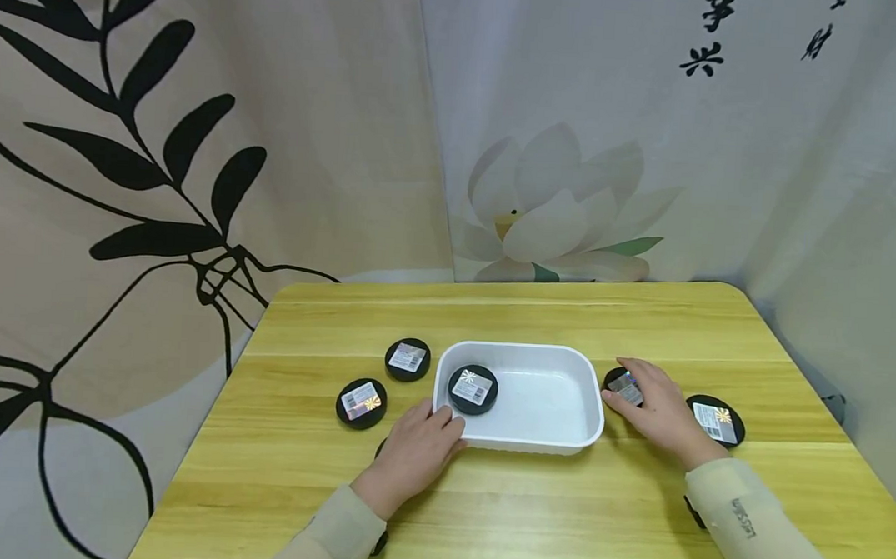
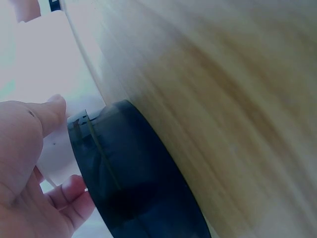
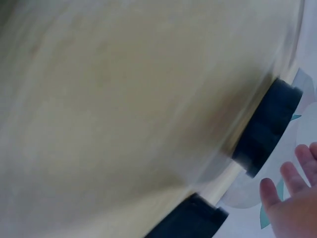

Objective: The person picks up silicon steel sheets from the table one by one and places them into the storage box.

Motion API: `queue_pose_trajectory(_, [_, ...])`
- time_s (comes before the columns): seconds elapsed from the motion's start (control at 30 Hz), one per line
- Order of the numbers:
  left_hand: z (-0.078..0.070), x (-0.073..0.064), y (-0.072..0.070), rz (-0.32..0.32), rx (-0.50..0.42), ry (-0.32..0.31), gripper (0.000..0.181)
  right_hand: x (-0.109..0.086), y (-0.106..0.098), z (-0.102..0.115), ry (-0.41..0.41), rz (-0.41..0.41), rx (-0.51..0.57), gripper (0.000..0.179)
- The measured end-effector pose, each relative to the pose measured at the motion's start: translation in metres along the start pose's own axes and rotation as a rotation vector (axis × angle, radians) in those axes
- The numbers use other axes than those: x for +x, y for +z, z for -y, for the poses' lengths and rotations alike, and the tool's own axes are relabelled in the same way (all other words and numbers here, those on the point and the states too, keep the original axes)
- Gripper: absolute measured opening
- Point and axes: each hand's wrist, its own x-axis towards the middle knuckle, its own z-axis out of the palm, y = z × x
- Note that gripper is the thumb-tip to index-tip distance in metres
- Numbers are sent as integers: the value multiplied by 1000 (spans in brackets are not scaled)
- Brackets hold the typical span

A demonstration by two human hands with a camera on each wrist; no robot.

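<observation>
A white rectangular tray (image 1: 548,401) stands mid-table, with a black round container (image 1: 473,389) inside its left end, a label on top. My left hand (image 1: 418,449) grips the tray's front left corner, its thumb against the wall in the left wrist view. A black round container (image 2: 133,173) stands close beside that hand. Just right of the tray, my right hand (image 1: 663,414) hovers around a labelled black round container (image 1: 625,387), partly hidden by the fingers. In the right wrist view the fingers (image 3: 294,178) are extended and spread, with nothing held.
Another labelled black container (image 1: 715,420) lies right of my right hand. Two more, a rear one (image 1: 407,359) and a nearer one (image 1: 362,403), lie left of the tray. Dark edges of others show beside both sleeves. Behind the wooden table (image 1: 492,311) hangs a printed curtain (image 1: 335,124).
</observation>
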Motion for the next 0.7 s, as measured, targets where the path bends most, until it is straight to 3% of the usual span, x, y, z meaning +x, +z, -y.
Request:
queue_pose_trajectory(0.5, [0, 0, 0, 55, -12, -12, 23, 2, 3, -12, 36, -1, 13, 83])
queue_pose_trajectory(0.7, [0, 0, 1, 21, -5, -3, 22, 5, 4, -16, 73, 9, 30, 91])
